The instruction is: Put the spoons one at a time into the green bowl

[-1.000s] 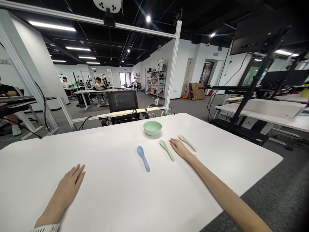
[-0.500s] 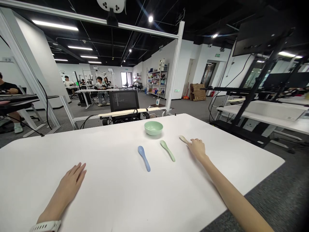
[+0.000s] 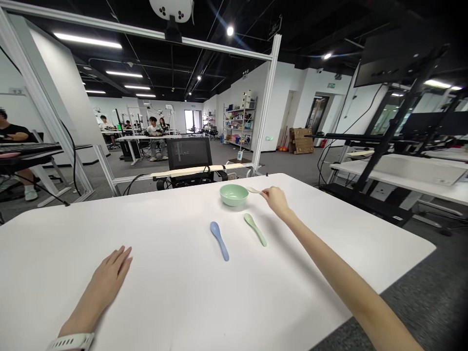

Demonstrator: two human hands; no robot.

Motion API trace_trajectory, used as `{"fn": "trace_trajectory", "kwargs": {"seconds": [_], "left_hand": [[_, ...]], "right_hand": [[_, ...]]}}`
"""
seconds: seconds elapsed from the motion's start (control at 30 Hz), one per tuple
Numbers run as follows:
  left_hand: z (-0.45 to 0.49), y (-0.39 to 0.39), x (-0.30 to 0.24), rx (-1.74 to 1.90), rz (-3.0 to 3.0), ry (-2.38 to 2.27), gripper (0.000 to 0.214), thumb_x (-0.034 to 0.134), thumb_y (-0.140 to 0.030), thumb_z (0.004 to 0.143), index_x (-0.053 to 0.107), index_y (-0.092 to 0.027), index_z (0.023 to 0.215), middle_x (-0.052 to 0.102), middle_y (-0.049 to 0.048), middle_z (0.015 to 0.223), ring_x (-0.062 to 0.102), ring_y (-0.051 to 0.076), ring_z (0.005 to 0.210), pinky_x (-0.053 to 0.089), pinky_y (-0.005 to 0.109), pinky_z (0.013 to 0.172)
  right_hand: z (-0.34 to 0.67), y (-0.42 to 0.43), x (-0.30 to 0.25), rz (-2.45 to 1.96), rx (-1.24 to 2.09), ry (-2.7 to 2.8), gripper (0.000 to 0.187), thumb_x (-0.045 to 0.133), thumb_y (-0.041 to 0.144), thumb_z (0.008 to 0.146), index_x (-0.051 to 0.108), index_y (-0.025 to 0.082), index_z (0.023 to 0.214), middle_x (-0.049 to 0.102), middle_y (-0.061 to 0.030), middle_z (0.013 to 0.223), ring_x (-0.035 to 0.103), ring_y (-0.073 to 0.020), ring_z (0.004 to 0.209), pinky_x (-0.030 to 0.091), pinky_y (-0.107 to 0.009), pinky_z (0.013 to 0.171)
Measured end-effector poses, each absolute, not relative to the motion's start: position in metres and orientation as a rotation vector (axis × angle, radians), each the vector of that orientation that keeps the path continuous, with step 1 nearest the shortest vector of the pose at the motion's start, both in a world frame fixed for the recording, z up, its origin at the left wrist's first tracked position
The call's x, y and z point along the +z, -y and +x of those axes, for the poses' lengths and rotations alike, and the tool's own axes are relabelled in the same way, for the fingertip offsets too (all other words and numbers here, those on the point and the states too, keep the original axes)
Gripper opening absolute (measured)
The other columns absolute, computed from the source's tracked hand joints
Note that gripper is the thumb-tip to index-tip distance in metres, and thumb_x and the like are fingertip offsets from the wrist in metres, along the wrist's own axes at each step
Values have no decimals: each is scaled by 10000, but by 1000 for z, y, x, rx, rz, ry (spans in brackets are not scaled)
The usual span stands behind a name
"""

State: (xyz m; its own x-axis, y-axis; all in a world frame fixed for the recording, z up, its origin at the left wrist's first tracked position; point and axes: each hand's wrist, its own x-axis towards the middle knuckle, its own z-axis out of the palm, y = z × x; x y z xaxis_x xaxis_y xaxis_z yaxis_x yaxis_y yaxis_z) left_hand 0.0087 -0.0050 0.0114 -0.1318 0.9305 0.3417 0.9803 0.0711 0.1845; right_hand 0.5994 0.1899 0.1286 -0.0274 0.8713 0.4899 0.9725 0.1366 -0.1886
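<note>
The right hand (image 3: 275,200) has its grip pinched closed on the handle of a cream spoon (image 3: 253,190), long axis roughly nine-to-three, head at the green bowl's (image 3: 234,199) rim; contact cannot be told. The bowl lies at nine o'clock from the grip; the left hand (image 3: 111,273), farther off at eight, rests empty, fingers extended, on the tabletop (image 3: 175,292). A wall placard (image 3: 16,91) reads "13".

Cream spoon (image 3: 253,190): handle is pinched in the right hand (image 3: 274,199), above the surface (image 3: 175,292), roughly level; head points left, at right rim of the bowl (image 3: 234,202), contact unclear. Bowl: pale green, round, glossy, sits open side up near surface's far edge.
</note>
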Motion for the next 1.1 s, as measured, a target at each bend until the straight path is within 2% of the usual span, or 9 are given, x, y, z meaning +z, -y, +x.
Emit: {"fn": "trace_trajectory", "kwargs": {"seconds": [0.23, 0.4, 0.53, 0.63, 0.73, 0.97, 1.1], "left_hand": [[13, 8, 16, -579, -1955, 2172, 670, 315, -515, 954, 706, -172, 1375, 682, 125, 1488, 615, 316, 1401, 513, 497, 1163], [16, 9, 17, -578, -1964, 2196, 687, 310, -504, 956, 688, -133, 1394, 658, 154, 1507, 593, 337, 1426, 493, 537, 1185], [16, 9, 21, -523, -1977, 2235, 712, 296, -515, 959, 662, -121, 1426, 629, 149, 1540, 566, 329, 1457, 472, 515, 1210], [15, 9, 20, -504, -1981, 2229, 723, 282, -527, 964, 657, -125, 1434, 626, 141, 1544, 568, 323, 1456, 471, 504, 1213], [13, 7, 15, -516, -1976, 2213, 720, 282, -526, 966, 657, -128, 1434, 628, 143, 1542, 563, 324, 1460, 468, 509, 1216], [7, 4, 7, -530, -1987, 2172, 706, 312, -505, 962, 658, -103, 1427, 632, 170, 1529, 576, 346, 1445, 469, 537, 1213], [8, 5, 8, -528, -2005, 2179, 734, 295, -517, 961, 648, -83, 1435, 623, 184, 1536, 563, 351, 1456, 454, 541, 1226]], "right_hand": [[526, -222, 141, -1864, -181, 2049, 285, 590, 271, 1029, 847, 149, 1030, 805, -212, 1110, 724, -310, 1054, 477, -351, 887], [501, -233, 134, -1968, -146, 2055, 252, 631, 251, 1005, 828, 97, 1030, 789, -252, 1100, 712, -328, 1100, 471, -348, 885], [496, -233, 132, -2010, -137, 2045, 260, 617, 248, 1005, 815, 94, 1074, 781, -242, 1129, 684, -331, 1165, 461, -352, 918], [504, -225, 135, -1989, -160, 2026, 350, 536, 298, 1052, 779, 107, 1216, 740, -230, 1273, 635, -325, 1250, 445, -362, 971], [524, -210, 133, -1905, -177, 1982, 410, 478, 304, 1070, 721, 105, 1334, 716, -212, 1328, 615, -322, 1265, 437, -380, 1007], [598, -162, 79, -1799, -150, 1981, 438, 442, 274, 1055, 682, 99, 1377, 705, -194, 1358, 627, -330, 1251, 454, -420, 1069], [628, -146, 41, -1782, -71, 2027, 473, 423, 291, 1056, 652, 113, 1430, 668, -185, 1449, 600, -322, 1351, 444, -429, 1141]]}}
